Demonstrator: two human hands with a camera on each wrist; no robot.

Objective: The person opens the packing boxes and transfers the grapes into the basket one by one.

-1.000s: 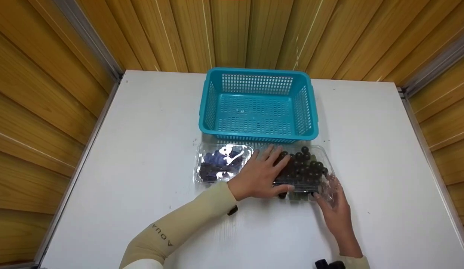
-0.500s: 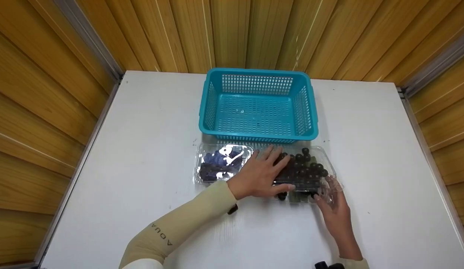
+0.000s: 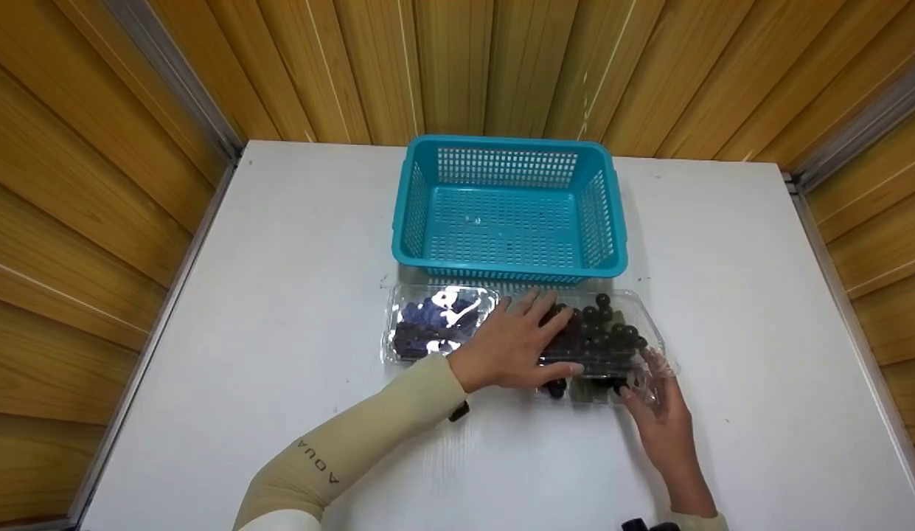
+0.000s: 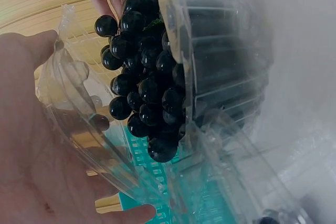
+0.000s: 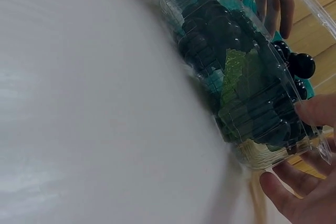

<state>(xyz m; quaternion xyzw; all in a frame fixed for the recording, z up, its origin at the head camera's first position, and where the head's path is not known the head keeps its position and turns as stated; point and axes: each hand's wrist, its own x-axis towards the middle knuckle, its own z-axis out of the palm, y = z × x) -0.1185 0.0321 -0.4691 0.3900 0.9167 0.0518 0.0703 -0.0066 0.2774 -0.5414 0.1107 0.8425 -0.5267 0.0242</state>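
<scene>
While your left hand [image 3: 515, 346] stays spread flat on the dark grapes [image 3: 597, 335] and your right hand [image 3: 660, 413] keeps pinching the clear clamshell [image 3: 652, 354] corner, nothing shifts: box open on tabletop [image 3: 280, 295], before basket [image 3: 509, 210].

White rectangular table [image 3: 280, 310] seen from above, its matte top catching soft, even light with a faint sheen. Walls of vertical honey-coloured wooden panelling [image 3: 501, 66] enclose it on the far, left and right sides. Grey metal corner strips [image 3: 173, 77] run diagonally at the far left and far right corners [image 3: 859, 125], meeting the table's far edge.
</scene>
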